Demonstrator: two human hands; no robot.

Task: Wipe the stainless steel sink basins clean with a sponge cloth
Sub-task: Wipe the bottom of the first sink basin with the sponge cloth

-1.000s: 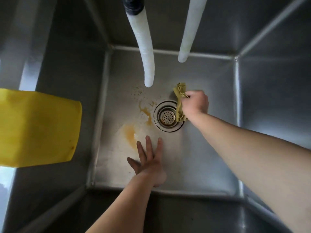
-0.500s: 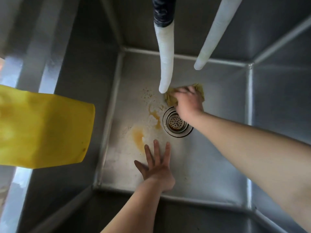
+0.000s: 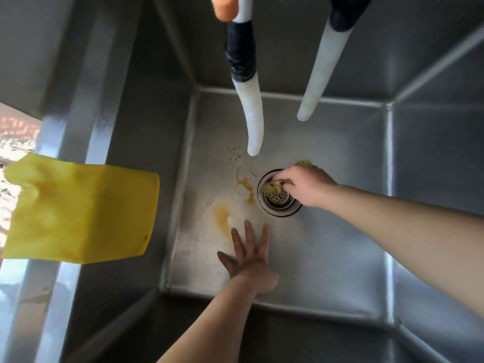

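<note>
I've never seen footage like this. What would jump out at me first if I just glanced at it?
Probably the bright yellow rubber glove draped over the sink's left edge, and the two white hoses hanging down into the stainless steel sink basin. Next, the orange-brown stains on the basin floor, left of the round metal drain strainer. The right hand presses a crumpled yellowish sponge cloth onto that drain, while the left hand rests flat on the floor.

Deep square stainless steel sink basin, floor streaked with orange-brown stains left of the round perforated drain. Crumpled yellow-green sponge cloth bunched on the drain's far-left rim.
</note>
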